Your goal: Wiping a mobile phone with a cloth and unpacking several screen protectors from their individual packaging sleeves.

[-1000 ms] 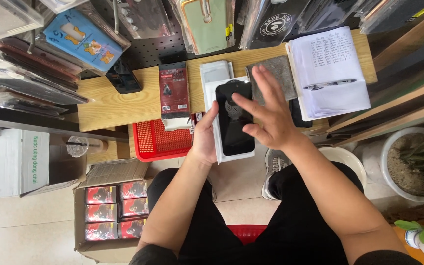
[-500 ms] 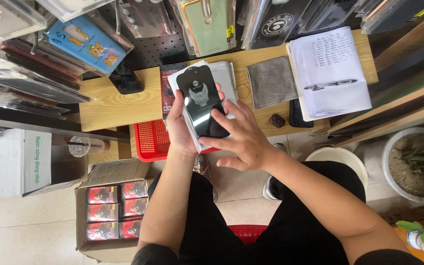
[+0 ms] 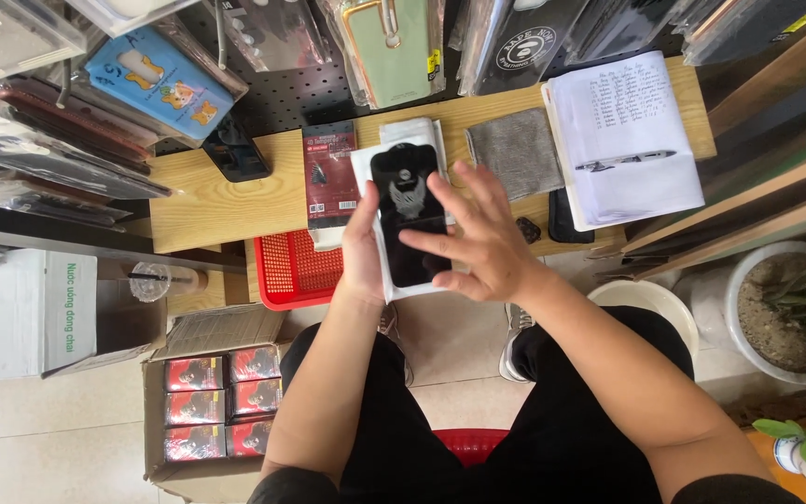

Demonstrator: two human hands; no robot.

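phone (image 3: 409,219): black, flat, lies in a white tray, held up over the surface (image 3: 216,201) edge, above the red basket (image 3: 286,271).
left hand (image 3: 363,252): under the tray's left side, fingers curled round it, holds it.
right hand (image 3: 478,238): fingers spread wide, tips on the phone's right side, grips nothing.
feel: prob light, stiff, smooth & slippy; glass front looks easy to crack.
where to hold: by the long edges, not the front.
hidden: left fingers behind the tray; tray bottom edge behind the right hand; can't tell if phone is loose in the tray.
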